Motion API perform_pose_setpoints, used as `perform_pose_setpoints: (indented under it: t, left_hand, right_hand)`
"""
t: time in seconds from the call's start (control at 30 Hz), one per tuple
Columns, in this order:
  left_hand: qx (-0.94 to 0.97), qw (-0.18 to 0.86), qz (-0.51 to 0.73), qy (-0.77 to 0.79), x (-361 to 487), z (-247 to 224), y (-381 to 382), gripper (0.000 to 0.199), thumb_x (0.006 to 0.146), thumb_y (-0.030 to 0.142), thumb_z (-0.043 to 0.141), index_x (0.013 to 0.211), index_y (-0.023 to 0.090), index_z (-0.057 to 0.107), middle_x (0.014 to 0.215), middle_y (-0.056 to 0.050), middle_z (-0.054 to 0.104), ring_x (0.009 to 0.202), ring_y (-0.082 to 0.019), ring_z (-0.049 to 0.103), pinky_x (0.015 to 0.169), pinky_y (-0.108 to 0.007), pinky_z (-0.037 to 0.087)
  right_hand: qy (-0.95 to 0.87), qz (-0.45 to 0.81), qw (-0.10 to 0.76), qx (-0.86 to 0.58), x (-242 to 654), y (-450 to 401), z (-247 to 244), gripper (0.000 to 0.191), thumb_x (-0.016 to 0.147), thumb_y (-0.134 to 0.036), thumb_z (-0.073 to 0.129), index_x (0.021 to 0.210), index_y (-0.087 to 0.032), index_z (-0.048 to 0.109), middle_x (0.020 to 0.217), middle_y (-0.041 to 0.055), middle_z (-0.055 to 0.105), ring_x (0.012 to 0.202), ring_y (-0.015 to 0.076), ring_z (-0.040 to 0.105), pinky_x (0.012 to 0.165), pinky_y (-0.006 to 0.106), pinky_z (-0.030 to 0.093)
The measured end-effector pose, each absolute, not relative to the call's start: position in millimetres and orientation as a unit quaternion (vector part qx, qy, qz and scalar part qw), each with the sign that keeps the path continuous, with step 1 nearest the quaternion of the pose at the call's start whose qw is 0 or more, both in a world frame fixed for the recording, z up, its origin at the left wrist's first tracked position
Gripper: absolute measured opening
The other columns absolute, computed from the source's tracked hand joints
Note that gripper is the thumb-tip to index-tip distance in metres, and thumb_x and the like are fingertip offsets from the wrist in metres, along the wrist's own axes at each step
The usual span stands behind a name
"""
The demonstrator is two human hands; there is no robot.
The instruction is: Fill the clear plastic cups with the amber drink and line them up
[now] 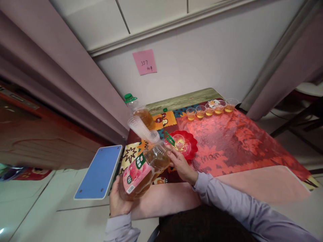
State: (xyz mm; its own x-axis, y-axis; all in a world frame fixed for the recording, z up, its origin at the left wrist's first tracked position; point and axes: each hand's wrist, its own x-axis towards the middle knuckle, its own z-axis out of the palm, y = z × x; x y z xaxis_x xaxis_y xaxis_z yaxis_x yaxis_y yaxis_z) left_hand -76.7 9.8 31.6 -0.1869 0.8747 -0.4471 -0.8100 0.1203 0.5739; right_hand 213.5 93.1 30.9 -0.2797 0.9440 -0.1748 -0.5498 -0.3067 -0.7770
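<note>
2-handedly tilting the juice bottle [138, 170] above the counter's [274, 185] near edge, grasping its base with the left grip [119, 199] and its neck with the right grip [182, 164], apparently pouring toward the cup [179, 142] in the red dish [194, 147], seemingly needing slow, steady tipping.

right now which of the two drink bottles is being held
The nearer, pink-labelled bottle: the left hand is at its base, the right hand near its neck. The farther, green-capped bottle has neither hand on it.
</note>
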Motion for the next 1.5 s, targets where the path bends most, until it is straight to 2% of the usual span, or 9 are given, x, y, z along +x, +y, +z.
perform_pose_setpoints:
  t: [0.17,0.3,0.5,0.6,0.7,0.83,1.0,1.3,1.5]
  left_hand:
    - [0.025,0.592,0.67,0.447,-65.3,49.4,15.0,0.064,0.109,0.031,0.051,0.171,0.019,0.044,0.124,-0.018,0.082,0.103,-0.034,0.083,0.108,-0.055,0.06]
    - [0.022,0.586,0.671,0.454,-56.5,62.8,17.4,0.068,0.109,0.031,0.05,0.174,0.016,0.038,0.124,-0.02,0.082,0.101,-0.035,0.084,0.106,-0.054,0.061]
    - [0.027,0.562,0.663,0.494,-47.8,78.2,19.2,0.065,0.109,0.027,0.05,0.172,0.014,0.041,0.118,-0.019,0.083,0.093,-0.033,0.085,0.101,-0.052,0.064]
    - [0.03,0.555,0.66,0.505,-47.1,81.7,20.1,0.064,0.108,0.027,0.05,0.17,0.01,0.043,0.119,-0.02,0.083,0.098,-0.033,0.084,0.102,-0.051,0.064]
    - [0.033,0.565,0.655,0.501,-49.2,81.6,20.0,0.063,0.108,0.027,0.051,0.17,0.013,0.045,0.128,-0.019,0.081,0.11,-0.035,0.082,0.106,-0.054,0.062]
    - [0.048,0.591,0.661,0.46,-53.4,78.3,18.9,0.066,0.109,0.03,0.05,0.173,0.016,0.039,0.133,-0.02,0.078,0.117,-0.038,0.079,0.111,-0.058,0.057]
    - [0.06,0.596,0.664,0.447,-56.4,76.5,18.4,0.069,0.111,0.034,0.049,0.175,0.015,0.033,0.125,-0.02,0.08,0.11,-0.037,0.081,0.11,-0.055,0.059]
    - [0.077,0.589,0.664,0.455,-57.3,79.3,18.1,0.067,0.11,0.033,0.053,0.173,0.015,0.039,0.127,-0.021,0.08,0.109,-0.037,0.081,0.11,-0.053,0.059]
    - [0.076,0.6,0.644,0.469,-60.0,81.0,19.9,0.058,0.11,0.033,0.049,0.168,0.025,0.051,0.13,-0.015,0.08,0.117,-0.037,0.079,0.112,-0.057,0.057]
  right_hand:
    - [-0.292,0.746,0.499,-0.33,213.4,95.3,26.9,0.062,0.089,-0.069,0.08,0.14,-0.035,0.072,0.136,0.0039,0.077,0.124,0.0282,0.075,0.098,0.045,0.066]
    - [-0.286,0.746,0.502,-0.33,213.1,96.6,26.9,0.06,0.087,-0.07,0.082,0.135,-0.034,0.074,0.134,0.0032,0.078,0.121,0.0267,0.075,0.095,0.043,0.067]
    - [-0.266,0.754,0.51,-0.318,212.7,97.0,28.5,0.057,0.085,-0.068,0.085,0.13,-0.034,0.076,0.13,0.0025,0.08,0.115,0.0238,0.077,0.092,0.039,0.067]
    - [-0.26,0.756,0.512,-0.315,212.8,97.0,29.6,0.058,0.086,-0.068,0.085,0.131,-0.034,0.076,0.132,0.0027,0.08,0.118,0.024,0.077,0.093,0.039,0.067]
    - [-0.256,0.757,0.51,-0.318,213.1,97.3,30.4,0.057,0.085,-0.069,0.084,0.129,-0.033,0.076,0.131,0.0025,0.08,0.117,0.0238,0.077,0.093,0.038,0.066]
    - [-0.253,0.758,0.51,-0.32,213.3,97.6,30.4,0.056,0.085,-0.069,0.085,0.127,-0.033,0.077,0.129,0.0029,0.08,0.118,0.0241,0.076,0.093,0.039,0.065]
    - [-0.246,0.76,0.512,-0.316,213.3,97.1,30.5,0.057,0.085,-0.068,0.085,0.128,-0.032,0.076,0.132,0.0033,0.08,0.119,0.0252,0.076,0.095,0.042,0.065]
    - [-0.248,0.765,0.506,-0.312,214.7,97.4,33.1,0.057,0.086,-0.07,0.084,0.129,-0.033,0.075,0.133,0.0039,0.079,0.12,0.0254,0.076,0.094,0.041,0.066]
    - [-0.243,0.764,0.508,-0.315,215.3,97.6,34.8,0.056,0.086,-0.069,0.084,0.127,-0.032,0.075,0.132,0.0042,0.08,0.12,0.026,0.077,0.095,0.043,0.066]
